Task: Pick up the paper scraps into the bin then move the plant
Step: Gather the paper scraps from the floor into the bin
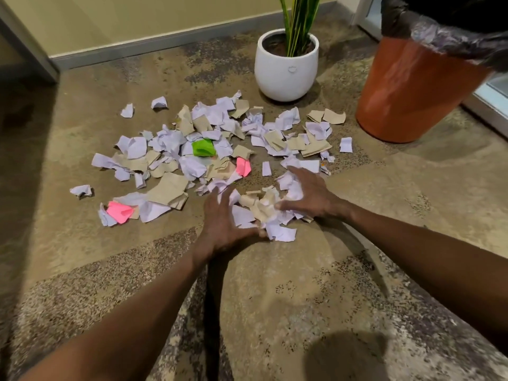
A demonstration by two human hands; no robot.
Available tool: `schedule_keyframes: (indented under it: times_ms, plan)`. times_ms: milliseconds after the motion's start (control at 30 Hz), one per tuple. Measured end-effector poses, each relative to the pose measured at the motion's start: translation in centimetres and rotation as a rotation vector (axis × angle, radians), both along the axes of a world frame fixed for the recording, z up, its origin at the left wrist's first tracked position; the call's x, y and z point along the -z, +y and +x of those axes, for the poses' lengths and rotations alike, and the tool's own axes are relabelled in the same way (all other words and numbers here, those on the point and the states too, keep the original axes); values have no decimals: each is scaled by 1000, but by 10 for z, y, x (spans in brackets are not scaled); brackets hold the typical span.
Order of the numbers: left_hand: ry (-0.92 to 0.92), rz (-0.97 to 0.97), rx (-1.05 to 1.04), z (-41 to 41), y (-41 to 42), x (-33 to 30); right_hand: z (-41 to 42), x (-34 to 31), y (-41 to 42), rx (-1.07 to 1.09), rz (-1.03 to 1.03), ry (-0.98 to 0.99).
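Note:
Several torn paper scraps (170, 149), white, tan, pink and green, lie strewn over the carpet. A small heap of scraps (261, 207) sits between my two hands. My left hand (224, 218) presses against the heap's left side with fingers spread. My right hand (308, 195) cups the heap from the right, fingers curved over the white and tan pieces. An orange bin (412, 89) with a black liner stands at the right. The plant in a white pot (286, 67) stands behind the scraps.
A yellow wall with a grey skirting board (154, 48) runs along the back. A glass door frame (489, 105) is behind the bin. A dark furniture edge (24, 48) stands at the far left. Bare carpet (275, 298) lies in front of the pile.

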State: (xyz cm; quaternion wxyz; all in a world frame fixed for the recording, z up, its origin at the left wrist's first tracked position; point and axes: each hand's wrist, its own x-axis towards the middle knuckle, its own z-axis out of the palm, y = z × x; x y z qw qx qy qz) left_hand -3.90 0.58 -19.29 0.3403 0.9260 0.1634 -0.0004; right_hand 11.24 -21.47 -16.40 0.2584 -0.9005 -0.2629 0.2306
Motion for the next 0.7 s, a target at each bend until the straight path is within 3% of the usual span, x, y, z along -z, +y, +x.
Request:
schedule_keyframes:
  times_ms: [100,200,333,533,700]
  plan:
    - [84,151,194,4,4,5,-9,-2,12,-270,-236,-16]
    - [107,319,286,11,2,4,-21,5,18,-400,-361,-163]
    - [98,422,356,24,-6,-3,-29,7,19,-407,-306,-370]
    - [23,442,369,15,-13,-2,-43,14,17,-394,-175,-508]
    - [18,287,343,21,-9,-9,-45,7,19,-226,70,-284]
